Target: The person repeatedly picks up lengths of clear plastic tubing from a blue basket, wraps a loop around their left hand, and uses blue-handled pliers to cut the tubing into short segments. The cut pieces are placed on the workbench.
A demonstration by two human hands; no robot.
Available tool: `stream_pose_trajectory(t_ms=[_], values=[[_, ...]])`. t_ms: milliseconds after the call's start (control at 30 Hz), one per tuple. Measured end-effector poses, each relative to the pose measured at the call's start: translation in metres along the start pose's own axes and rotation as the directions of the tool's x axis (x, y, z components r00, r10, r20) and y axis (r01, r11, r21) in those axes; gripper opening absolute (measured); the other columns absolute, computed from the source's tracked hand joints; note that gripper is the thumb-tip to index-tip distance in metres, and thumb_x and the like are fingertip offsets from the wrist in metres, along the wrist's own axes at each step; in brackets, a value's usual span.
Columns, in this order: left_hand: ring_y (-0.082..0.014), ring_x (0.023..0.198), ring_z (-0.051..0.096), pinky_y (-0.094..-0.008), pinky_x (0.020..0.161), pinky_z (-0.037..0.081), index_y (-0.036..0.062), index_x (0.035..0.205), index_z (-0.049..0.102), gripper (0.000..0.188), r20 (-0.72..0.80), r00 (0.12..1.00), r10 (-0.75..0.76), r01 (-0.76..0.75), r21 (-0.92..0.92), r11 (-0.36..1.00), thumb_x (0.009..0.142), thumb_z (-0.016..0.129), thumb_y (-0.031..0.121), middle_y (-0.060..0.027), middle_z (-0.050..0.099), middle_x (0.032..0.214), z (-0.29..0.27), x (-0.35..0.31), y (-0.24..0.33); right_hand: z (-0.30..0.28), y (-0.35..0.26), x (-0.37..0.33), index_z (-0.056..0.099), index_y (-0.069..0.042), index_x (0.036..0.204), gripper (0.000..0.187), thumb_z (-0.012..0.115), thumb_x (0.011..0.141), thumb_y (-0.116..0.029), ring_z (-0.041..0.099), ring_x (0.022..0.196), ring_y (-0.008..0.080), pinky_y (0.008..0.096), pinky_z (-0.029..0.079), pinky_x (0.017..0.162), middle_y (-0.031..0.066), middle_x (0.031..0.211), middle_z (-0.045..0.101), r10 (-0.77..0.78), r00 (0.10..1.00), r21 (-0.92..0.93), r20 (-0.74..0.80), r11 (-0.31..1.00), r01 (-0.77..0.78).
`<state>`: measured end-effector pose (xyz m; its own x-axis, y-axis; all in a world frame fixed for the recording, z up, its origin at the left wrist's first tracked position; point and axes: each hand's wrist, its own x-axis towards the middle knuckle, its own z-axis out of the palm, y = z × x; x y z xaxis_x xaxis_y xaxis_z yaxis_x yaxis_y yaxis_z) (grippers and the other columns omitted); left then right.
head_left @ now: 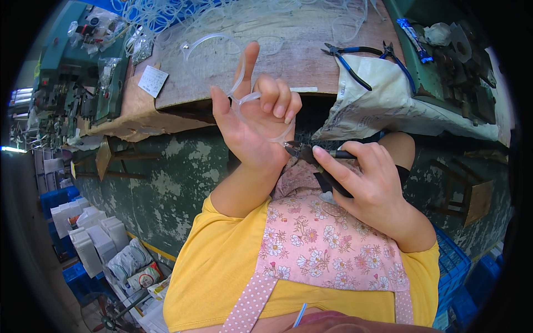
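Note:
My left hand (252,125) is turned palm up with its last fingers curled over a clear plastic tube (242,64) and its index finger stretched out. The tube arcs over the table to a small shiny end piece (186,47). Its other stretch crosses my palm to near my wrist. In my right hand (372,180) is a pair of dark-handled pliers (304,152), gripped by the handles. Their jaws meet the tube's near end beside my left wrist; whether they close on a fitting there is too small to tell.
A heap of clear tubing (183,14) covers the table's far side. Blue-handled cutters (350,64) and a second pair (391,55) lie at the right, near a white cloth sack (361,94). Green machines flank the table. A paper slip (152,81) lies left.

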<state>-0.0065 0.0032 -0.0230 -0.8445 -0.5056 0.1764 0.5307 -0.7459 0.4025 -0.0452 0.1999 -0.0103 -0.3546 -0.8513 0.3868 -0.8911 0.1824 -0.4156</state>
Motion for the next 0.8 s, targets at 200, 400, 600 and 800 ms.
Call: stream_pose_trajectory(t_ms=[200,400,600,800], values=[[-0.0130,0.062,0.036,-0.0265,0.058,0.036,0.0036,0.145,0.037,0.072,0.027,0.991,-0.133,0.130,0.088,0.988,0.096,0.039,0.057,0.0016,0.035,0.065,0.001,0.000,0.001,0.005,0.009,-0.004,0.061,-0.022,0.130,0.062,0.065,0.070,-0.011,0.051,0.078,0.0243,0.0336,0.045,0.068,0.0094,0.096,0.051,-0.075,0.997,-0.108,-0.015,0.991,0.073],[-0.0135,0.062,0.037,-0.0277,0.059,0.037,-0.0007,0.145,0.033,0.072,0.002,0.893,-0.450,0.449,0.065,0.891,0.098,0.037,0.054,0.0007,0.035,0.065,0.003,0.007,0.002,-0.005,0.026,-0.003,0.060,-0.024,0.131,0.058,0.060,0.074,-0.012,0.051,0.077,0.0230,0.0322,0.045,0.066,0.0086,0.095,0.051,-0.174,0.985,-0.151,0.014,0.973,0.174],[-0.0146,0.063,0.037,-0.0292,0.060,0.037,-0.0015,0.145,0.032,0.073,0.015,0.854,-0.520,0.519,0.043,0.854,0.098,0.038,0.053,0.0000,0.035,0.065,0.006,0.013,-0.001,-0.007,0.027,-0.002,0.061,-0.019,0.131,0.070,0.071,0.064,-0.002,0.054,0.078,0.0218,0.0319,0.047,0.064,0.0090,0.096,0.053,-0.008,1.000,0.197,-0.008,0.980,0.009],[-0.0155,0.064,0.037,-0.0304,0.064,0.037,-0.0013,0.146,0.031,0.074,0.006,0.864,-0.503,0.503,0.011,0.864,0.097,0.040,0.054,-0.0008,0.035,0.065,0.006,0.013,-0.002,-0.010,0.020,-0.004,0.062,-0.014,0.129,0.069,0.075,0.063,0.003,0.055,0.079,0.0238,0.0318,0.048,0.066,0.0093,0.097,0.055,0.092,0.981,0.303,-0.172,0.952,-0.036]])
